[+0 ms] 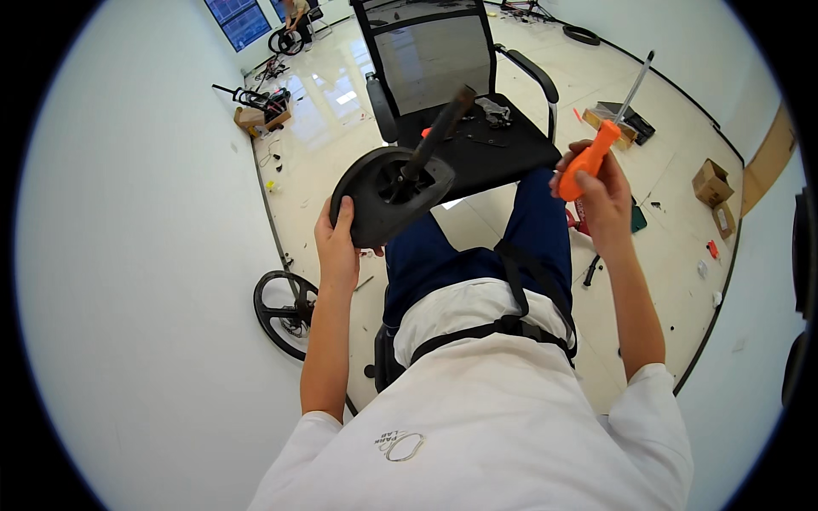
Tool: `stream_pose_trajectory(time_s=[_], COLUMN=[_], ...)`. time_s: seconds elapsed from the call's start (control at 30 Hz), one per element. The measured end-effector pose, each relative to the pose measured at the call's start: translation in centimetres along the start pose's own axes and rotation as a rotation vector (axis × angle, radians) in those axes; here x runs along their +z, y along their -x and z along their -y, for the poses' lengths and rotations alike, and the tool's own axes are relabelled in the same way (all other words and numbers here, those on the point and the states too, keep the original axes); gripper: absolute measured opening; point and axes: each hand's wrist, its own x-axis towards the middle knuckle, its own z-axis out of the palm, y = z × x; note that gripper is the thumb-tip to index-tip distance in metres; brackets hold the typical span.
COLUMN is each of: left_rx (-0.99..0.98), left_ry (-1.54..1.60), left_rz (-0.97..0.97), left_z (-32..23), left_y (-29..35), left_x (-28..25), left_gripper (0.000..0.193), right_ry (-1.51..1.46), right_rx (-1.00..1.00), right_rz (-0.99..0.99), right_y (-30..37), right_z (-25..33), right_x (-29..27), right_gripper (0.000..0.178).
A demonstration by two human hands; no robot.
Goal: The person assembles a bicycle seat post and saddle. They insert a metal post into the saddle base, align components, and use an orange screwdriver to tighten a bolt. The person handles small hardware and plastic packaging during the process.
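My left hand (339, 243) grips the wide end of a black bicycle saddle (366, 204), thumb on top and fingers curled underneath. The saddle's underside faces me, and a dark seat post (439, 132) with a brownish, worn end sticks up from it to the right. In my right hand (607, 200) is a screwdriver (590, 162), held by its orange handle with the metal shaft pointing up and away. The two hands are well apart, and the screwdriver does not touch the saddle.
A black mesh chair (511, 140) faces me, with small parts and a clear plastic bag (494, 112) on its seat. A black spoked wheel (271, 311) leans by the left wall. Cardboard boxes (712, 183) stand at right. Far back, a person (296, 19) sits near a wheel.
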Motion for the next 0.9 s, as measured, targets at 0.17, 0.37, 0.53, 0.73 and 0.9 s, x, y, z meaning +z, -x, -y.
stream_pose_trajectory(time_s=[0.17,0.37,0.53,0.73,0.9], left_rx=[0.064,0.044,0.017,0.015,-0.097], left_ry=[-0.097,-0.170,-0.174,-0.193,-0.141], left_rz=[-0.005,-0.013,0.002,0.029,0.069], left_z=[-0.1,0.4,0.9,1.1,1.2], left_y=[0.5,0.4,0.7,0.2,0.2], left_x=[1.4,1.6,1.4,1.7,1.1], left_gripper=[0.042,0.039,0.036,0.039,0.036], right_ry=[0.760,0.651,0.551,0.127,0.182], right_rx=[-0.065,0.154,0.157,0.618,0.488], right_rz=[0.285,0.340,0.300,0.083,-0.042], right_y=[1.3,3.7,2.4,3.3,3.0], right_z=[-2.6,-3.0,-3.4,-9.8,-8.0], right_x=[1.2,1.8,2.4,-3.1,-4.0], right_gripper=[0.026,0.019,0.024,0.019,0.020])
